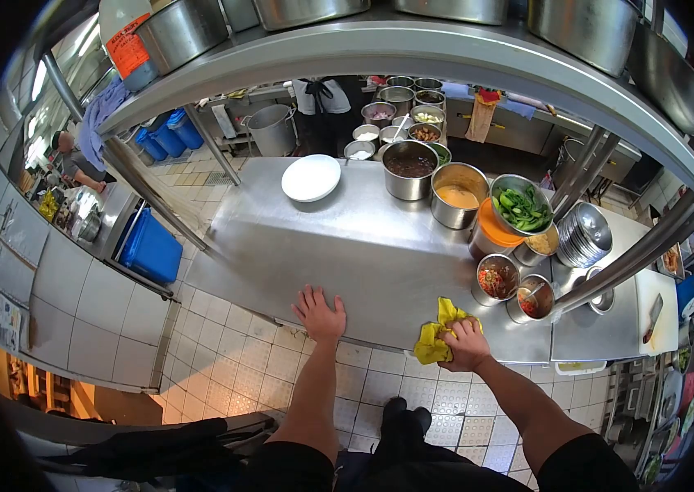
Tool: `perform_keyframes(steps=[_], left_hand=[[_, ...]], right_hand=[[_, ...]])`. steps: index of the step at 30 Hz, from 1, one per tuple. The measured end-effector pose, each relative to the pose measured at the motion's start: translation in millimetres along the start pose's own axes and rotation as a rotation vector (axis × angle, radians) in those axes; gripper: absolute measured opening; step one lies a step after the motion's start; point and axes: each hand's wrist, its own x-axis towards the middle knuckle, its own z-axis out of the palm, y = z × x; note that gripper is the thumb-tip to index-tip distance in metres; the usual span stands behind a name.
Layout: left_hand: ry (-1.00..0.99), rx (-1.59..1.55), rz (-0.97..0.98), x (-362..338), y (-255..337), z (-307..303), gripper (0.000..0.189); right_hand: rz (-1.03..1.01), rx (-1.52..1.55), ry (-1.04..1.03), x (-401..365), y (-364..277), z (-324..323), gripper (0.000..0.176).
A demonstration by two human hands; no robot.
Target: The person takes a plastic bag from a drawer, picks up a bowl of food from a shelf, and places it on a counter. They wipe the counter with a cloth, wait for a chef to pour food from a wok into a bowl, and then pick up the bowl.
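Observation:
My left hand (320, 316) lies flat on the front edge of the steel counter (306, 254), fingers spread, with nothing in it. Bunched under my right hand (465, 343) is a yellow cloth (431, 342), pressed to the counter near the same edge. Just beyond the cloth stand two steel pots of chopped red and green food, the nearer one a pot (495, 280) and beside it a pot with a spoon (533, 297). A stack of white plates (311, 178) sits toward the counter's far left.
Along the back right are a pot of dark liquid (410, 168), a pot of orange liquid (455, 195), a bowl of green vegetables (521, 207) and stacked metal bowls (585, 234). A knife (653, 317) lies on a white cutting board (665, 287). An overhead shelf (413, 53) spans above; a person (321, 98) stands behind.

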Motion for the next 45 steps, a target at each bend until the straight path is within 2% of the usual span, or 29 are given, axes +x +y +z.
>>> perform_keyframes(steps=[14,23,45], left_hand=[[-0.051,0.014,-0.024,0,3,-5,0.056],[-0.019,0.024,-0.014,0,-1,0,0.056],[-0.013,0.006,-0.049,-1,2,-3,0.057]], right_hand=[[-0.006,0.010,0.024,-1,1,5,0.062],[0.008,-0.013,-0.033,-2,2,6,0.065],[0.006,-0.002,0.004,0,2,2,0.064]])
